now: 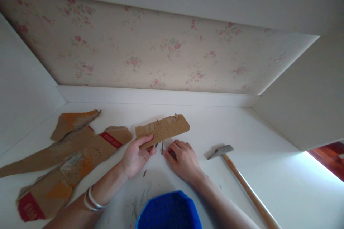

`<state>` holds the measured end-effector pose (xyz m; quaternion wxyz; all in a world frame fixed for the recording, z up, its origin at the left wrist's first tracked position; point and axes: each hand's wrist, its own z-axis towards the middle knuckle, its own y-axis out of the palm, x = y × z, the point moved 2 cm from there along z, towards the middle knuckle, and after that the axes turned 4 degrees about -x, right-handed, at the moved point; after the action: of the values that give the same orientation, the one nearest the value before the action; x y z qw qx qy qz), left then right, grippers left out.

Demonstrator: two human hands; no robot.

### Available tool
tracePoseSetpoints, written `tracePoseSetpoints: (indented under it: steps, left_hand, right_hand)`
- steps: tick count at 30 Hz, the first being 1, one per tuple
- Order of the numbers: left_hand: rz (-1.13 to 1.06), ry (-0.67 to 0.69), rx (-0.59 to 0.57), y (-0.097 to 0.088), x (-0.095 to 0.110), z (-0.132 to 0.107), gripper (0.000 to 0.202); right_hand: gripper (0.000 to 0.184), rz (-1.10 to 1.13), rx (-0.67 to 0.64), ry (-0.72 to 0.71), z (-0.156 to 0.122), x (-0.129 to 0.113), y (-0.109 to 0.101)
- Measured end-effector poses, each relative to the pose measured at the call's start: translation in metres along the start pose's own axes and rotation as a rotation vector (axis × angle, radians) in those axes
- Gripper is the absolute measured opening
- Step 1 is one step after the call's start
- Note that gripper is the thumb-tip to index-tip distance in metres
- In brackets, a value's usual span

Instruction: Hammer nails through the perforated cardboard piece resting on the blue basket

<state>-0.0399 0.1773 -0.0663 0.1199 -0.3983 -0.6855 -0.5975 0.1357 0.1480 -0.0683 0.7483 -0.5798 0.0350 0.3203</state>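
My left hand [138,152] grips a torn strip of brown cardboard [169,128] at its lower left end, thumb on top. Many small holes dot the strip, and a thin nail [157,121] sticks up from its upper edge. Beneath its lower edge a second nail [162,147] points down. My right hand [183,157] rests on the white surface just right of that nail, its thumb tip touching or very close to it. The right fingers are curled; a dark patch shows between thumb and fingers, too hidden to name. A short dark tip [156,145] shows by my left fingers.
Torn cardboard pieces [99,146] with red print and holes lie at the left. A hammer [236,171] with a wooden handle lies at the right. A blue plastic basket [197,214] stands at the front. Dark scraps [145,173] dot the white surface. Panels enclose it.
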Motion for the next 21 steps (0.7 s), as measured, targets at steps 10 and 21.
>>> tracePoseSetpoints:
  steps: [10,21]
  left_hand:
    - [0.233,0.022,-0.074,0.004,-0.008,-0.003,0.02]
    - [0.575,-0.06,-0.257,0.016,-0.014,-0.009,0.028]
  right_hand:
    - [0.021,0.142,0.464,-0.036,-0.016,0.004,-0.023]
    - [0.018,0.033,0.478,0.049,-0.009,0.005,-0.021]
